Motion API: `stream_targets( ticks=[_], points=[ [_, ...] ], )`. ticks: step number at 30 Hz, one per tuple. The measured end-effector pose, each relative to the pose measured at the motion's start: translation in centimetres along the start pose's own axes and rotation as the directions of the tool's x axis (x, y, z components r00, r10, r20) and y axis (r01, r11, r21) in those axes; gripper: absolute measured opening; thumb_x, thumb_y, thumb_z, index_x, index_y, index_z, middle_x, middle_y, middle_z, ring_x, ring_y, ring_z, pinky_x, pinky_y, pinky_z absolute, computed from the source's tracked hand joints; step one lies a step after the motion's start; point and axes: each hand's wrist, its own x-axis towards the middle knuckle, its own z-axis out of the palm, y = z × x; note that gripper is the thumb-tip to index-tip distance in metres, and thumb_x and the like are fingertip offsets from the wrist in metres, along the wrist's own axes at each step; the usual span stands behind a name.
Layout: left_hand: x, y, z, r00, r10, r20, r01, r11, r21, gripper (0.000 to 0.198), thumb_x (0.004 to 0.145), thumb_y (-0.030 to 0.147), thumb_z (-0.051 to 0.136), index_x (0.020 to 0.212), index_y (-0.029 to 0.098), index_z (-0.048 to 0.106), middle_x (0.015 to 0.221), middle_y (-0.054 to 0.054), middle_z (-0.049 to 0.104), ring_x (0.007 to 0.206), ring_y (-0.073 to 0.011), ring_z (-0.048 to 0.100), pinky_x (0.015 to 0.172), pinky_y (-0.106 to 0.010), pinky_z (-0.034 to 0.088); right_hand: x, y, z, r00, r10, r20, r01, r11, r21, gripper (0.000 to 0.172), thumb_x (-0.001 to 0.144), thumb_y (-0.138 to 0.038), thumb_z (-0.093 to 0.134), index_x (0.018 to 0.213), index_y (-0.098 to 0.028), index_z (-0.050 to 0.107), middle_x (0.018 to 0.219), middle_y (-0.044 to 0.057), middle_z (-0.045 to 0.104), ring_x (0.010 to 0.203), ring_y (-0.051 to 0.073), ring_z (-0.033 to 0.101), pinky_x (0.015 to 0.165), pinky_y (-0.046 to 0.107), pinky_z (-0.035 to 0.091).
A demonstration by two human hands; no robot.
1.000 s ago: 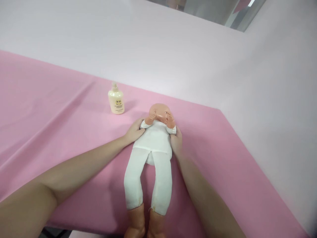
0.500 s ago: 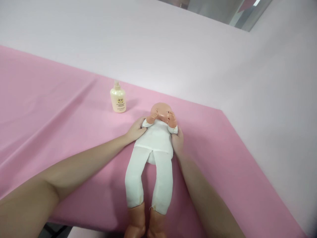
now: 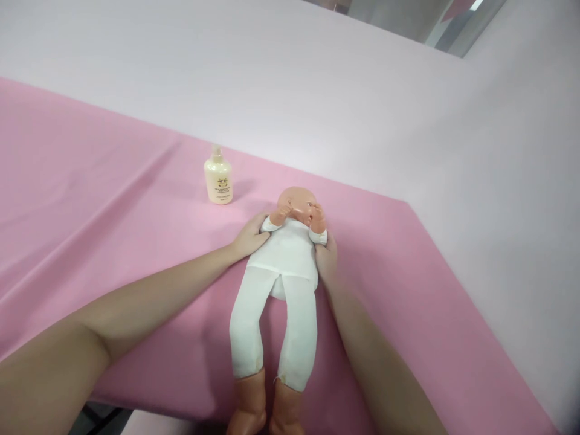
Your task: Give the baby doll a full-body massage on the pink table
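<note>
A baby doll with a white cloth body and flesh-coloured plastic head, hands and feet lies on its back, feet toward me. Its head is turned to the right and its forearms are raised beside its face. My left hand grips the doll's side under its arm, on the left. On the opposite side my right hand holds it the same way. The fingers of both hands are mostly hidden behind the doll's arms and torso.
A pink cloth covers the table, with a fold running across its left part. Beyond the doll's head, to the left, stands a cream-coloured pump bottle. White walls border the table at the back and right, with a window above.
Both hands keep their hold on the doll, which lies in the same place. Only the camera view has shifted very slightly.
</note>
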Motion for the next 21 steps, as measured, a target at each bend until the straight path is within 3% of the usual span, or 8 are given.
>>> stream_targets(
  ticks=[8,21],
  points=[
    [0.1,0.0,0.0,0.999,0.04,0.003,-0.04,0.999,0.003,0.049,0.076,0.022,0.051,0.123,0.013,0.057,0.126,-0.014,0.065,0.118,-0.0303,0.061,0.106,-0.048,0.047,-0.2,-0.3,-0.1,1.0,-0.015,0.018,0.015,1.0,0.004,0.041,0.075,-0.02,0.049,0.111,-0.019,0.067,0.113,0.005,0.071,0.106,0.02,0.062,0.101,0.04,0.049],
    [0.1,0.0,0.0,1.0,0.031,-0.002,-0.031,1.0,-0.004,0.049,0.076,0.021,0.051,0.125,0.017,0.056,0.125,-0.011,0.066,0.118,-0.0286,0.061,0.106,-0.047,0.046,-0.4,-1.2,-0.2,0.999,0.01,0.045,-0.008,0.999,-0.046,0.042,0.077,-0.015,0.048,0.114,-0.022,0.065,0.116,0.005,0.068,0.11,0.022,0.061,0.104,0.044,0.049]
  ],
)
